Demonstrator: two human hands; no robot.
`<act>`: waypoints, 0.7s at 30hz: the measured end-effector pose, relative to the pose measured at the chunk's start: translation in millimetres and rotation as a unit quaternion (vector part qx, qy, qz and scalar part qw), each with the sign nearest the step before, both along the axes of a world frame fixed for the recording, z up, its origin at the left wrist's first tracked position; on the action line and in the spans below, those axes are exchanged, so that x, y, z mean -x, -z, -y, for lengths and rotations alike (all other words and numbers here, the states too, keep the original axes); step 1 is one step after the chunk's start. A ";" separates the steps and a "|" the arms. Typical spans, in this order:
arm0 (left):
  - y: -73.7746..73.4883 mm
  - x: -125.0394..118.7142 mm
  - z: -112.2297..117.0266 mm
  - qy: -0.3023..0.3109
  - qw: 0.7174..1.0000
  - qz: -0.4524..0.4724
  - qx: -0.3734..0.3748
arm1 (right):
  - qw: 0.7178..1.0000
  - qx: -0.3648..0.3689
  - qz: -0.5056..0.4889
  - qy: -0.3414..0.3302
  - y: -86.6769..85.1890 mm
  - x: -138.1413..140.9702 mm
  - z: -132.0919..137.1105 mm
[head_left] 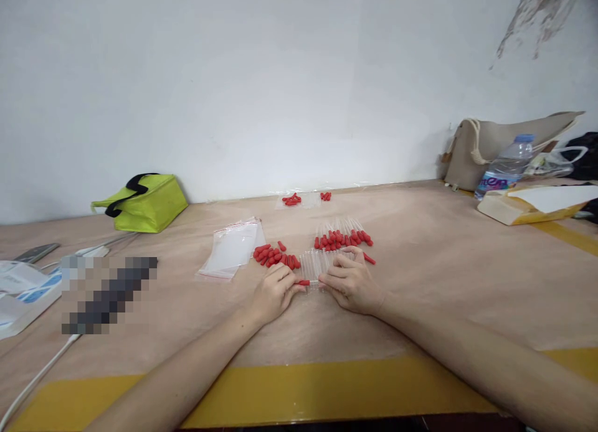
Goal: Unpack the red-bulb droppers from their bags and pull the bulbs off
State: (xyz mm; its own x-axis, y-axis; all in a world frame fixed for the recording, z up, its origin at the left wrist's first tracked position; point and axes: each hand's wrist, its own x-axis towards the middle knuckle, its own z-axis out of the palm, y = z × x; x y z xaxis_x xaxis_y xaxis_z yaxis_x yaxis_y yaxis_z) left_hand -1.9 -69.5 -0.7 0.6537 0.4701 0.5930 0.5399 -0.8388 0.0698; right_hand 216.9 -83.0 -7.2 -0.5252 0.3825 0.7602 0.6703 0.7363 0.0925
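The broad brown surface (pixel 439 264) carries work that looks partway through. Low in its middle are two bare hands, the left hand (pixel 275 293) and the right hand (pixel 351 284), each with its grip pinched close on a small part. To the left lie flat, clear plastic bags (pixel 236 245) edged with thin red lines. Beyond the right hand, a fanned group of clear, slender tubes with red bulb ends (pixel 343 238) rests on the surface, red ends toward the person; this seems to be the finished share. Just nearer, partly behind the right hand, a side-by-side row of bare clear tubes (pixel 314 264) appears to be left to fit. Near the wall, a few small red pieces (pixel 292 199) lie on or in clear plastic; I cannot tell which. Left of the row sits a loose heap of matte red, rubber-looking bulbs (pixel 268 256), seemingly unused.

Between the hands, low over the surface, one pair is lined up end to end: the left fingertips hold a short red bulb (pixel 304 283), the right ones a thin transparent tube (pixel 314 283). They look to be touching, but how deeply the tube sits inside cannot be told. A single red piece (pixel 369 258) lies just beside the right hand.
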 end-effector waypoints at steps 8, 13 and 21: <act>-3.0 3.0 5.9 0.003 0.999 -0.034 -0.025 | 1.000 -0.012 0.011 -0.009 -0.4 2.0 4.0; -13.9 34.5 -3.0 -0.046 0.998 0.022 -0.036 | 0.999 -0.002 -0.043 0.026 1.4 -14.3 -4.5; -24.0 64.3 -32.9 -0.235 0.953 0.193 -0.006 | 0.979 0.060 -0.168 0.098 0.8 -16.8 -21.4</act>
State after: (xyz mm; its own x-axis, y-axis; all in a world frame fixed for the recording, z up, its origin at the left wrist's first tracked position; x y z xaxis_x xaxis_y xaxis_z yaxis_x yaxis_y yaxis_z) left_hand -66.1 -36.6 23.3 0.1052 0.6488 0.7536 0.7916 -0.5134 0.3315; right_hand 233.8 -61.6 -8.0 -0.1608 0.5489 0.8203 0.7775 0.5824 -0.2372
